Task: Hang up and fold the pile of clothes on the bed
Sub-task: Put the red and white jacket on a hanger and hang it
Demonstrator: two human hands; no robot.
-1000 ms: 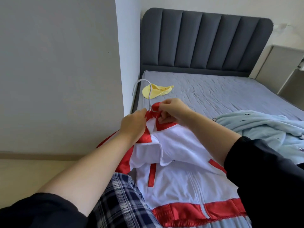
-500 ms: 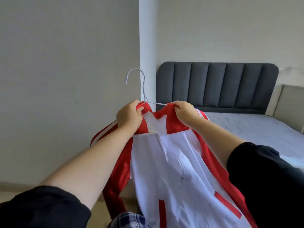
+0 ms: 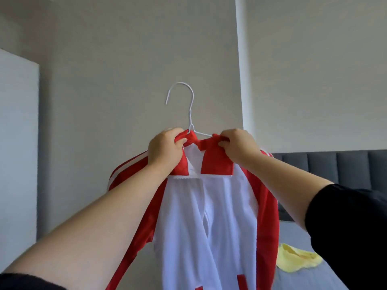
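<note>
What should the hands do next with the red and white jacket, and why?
Probably move the right hand from the collar to the hook of the hanger. Both it and the left hand pinch the collar, the jacket already drapes from the hanger, and the hook stands free, so one hand could carry it. No rail is in view.

A plain beige-grey wall (image 3: 125, 59) is spreading behind my left hand (image 3: 166, 149). A white vertical wall corner (image 3: 240, 59) is standing above my right hand (image 3: 238, 147); right of it, a dark grey channel-padded headboard (image 3: 335, 166) is showing over a grey-blue bed sheet (image 3: 297, 282).
</note>
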